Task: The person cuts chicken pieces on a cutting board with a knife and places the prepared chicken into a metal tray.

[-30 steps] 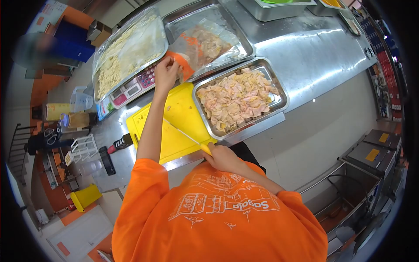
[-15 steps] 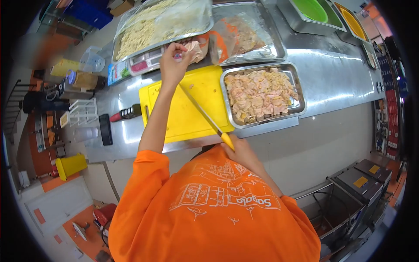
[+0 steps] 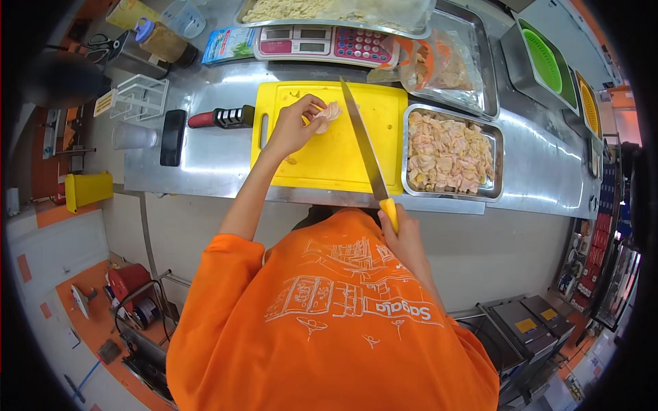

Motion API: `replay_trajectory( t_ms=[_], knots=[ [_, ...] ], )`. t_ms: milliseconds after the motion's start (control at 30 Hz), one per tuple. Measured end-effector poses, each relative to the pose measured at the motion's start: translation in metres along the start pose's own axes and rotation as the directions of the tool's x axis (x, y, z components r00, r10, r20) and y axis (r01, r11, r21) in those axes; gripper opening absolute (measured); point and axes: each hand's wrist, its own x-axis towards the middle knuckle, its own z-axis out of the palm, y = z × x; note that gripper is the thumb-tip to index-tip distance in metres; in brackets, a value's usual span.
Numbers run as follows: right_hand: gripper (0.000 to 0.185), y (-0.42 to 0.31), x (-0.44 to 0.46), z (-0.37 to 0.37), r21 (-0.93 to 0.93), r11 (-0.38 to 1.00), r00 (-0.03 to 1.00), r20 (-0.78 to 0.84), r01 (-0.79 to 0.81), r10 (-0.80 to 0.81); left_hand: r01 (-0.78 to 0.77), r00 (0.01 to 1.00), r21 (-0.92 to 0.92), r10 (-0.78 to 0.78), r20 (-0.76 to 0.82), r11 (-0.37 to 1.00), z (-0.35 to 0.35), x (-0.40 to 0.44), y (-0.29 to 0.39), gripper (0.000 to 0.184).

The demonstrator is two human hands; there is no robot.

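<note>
My left hand (image 3: 296,127) pinches a small piece of pale raw meat (image 3: 329,118) above the upper left part of the yellow cutting board (image 3: 329,161). In my right hand (image 3: 403,233), near the board's lower right corner, is the yellow handle of a long knife (image 3: 365,147). Its blade slants up and left across the board, its tip near the top edge. A metal tray of cut pale meat (image 3: 449,152) stands right of the board. Behind it, a plastic bag with more meat (image 3: 445,65) lies in a larger tray.
Behind the board sits a pink-and-white scale (image 3: 322,46), with a plastic-covered tray (image 3: 421,31) beyond it. A knife sharpener (image 3: 223,118), a black phone-like object (image 3: 173,138) and a clear cup (image 3: 133,135) are on the left. A metal container with a green basket (image 3: 541,60) stands right.
My left hand has come back from the bag to over the board, carrying a meat piece. The knife in my right hand now points more upright. The head view has shifted.
</note>
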Motion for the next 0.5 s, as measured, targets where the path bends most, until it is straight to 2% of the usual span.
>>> replay_trajectory(
  t_ms=[67, 100, 167, 200, 300, 433, 500],
  knots=[
    [0.029, -0.001, 0.005, 0.008, 0.025, 1.000, 0.997, 0.072, 0.003, -0.005, 0.156, 0.987, -0.014, -0.157, -0.029, 0.988, -0.004, -0.011, -0.015, 0.027],
    [0.029, 0.002, 0.007, 0.014, 0.019, 1.000, 0.997, 0.076, 0.003, -0.004, 0.160, 0.987, -0.018, -0.160, -0.032, 0.987, -0.004, -0.018, -0.027, 0.027],
    [0.030, 0.010, 0.011, 0.022, -0.072, 0.994, 0.995, 0.054, 0.084, -0.081, 0.329, 0.944, 0.083, -0.330, -0.009, 0.940, -0.003, -0.030, -0.051, 0.030],
    [0.030, 0.008, 0.012, 0.022, -0.078, 0.993, 0.995, 0.059, 0.091, -0.086, 0.333, 0.943, 0.079, -0.332, -0.017, 0.940, -0.005, -0.030, -0.052, 0.030],
    [0.029, 0.008, 0.008, 0.019, -0.096, 0.991, 0.995, 0.019, 0.095, -0.094, 0.166, 0.957, -0.131, -0.192, -0.219, 0.977, -0.006, -0.033, -0.049, 0.022],
    [0.028, 0.004, 0.010, 0.011, -0.076, 0.996, 0.999, -0.003, 0.038, -0.038, 0.166, 0.967, -0.149, -0.191, -0.170, 0.975, -0.019, -0.014, -0.009, 0.021],
    [0.027, 0.003, 0.010, 0.010, -0.065, 0.997, 0.999, -0.012, 0.029, -0.030, -0.107, 0.982, 0.068, 0.117, -0.152, 0.992, -0.016, -0.006, 0.016, 0.022]
  ],
)
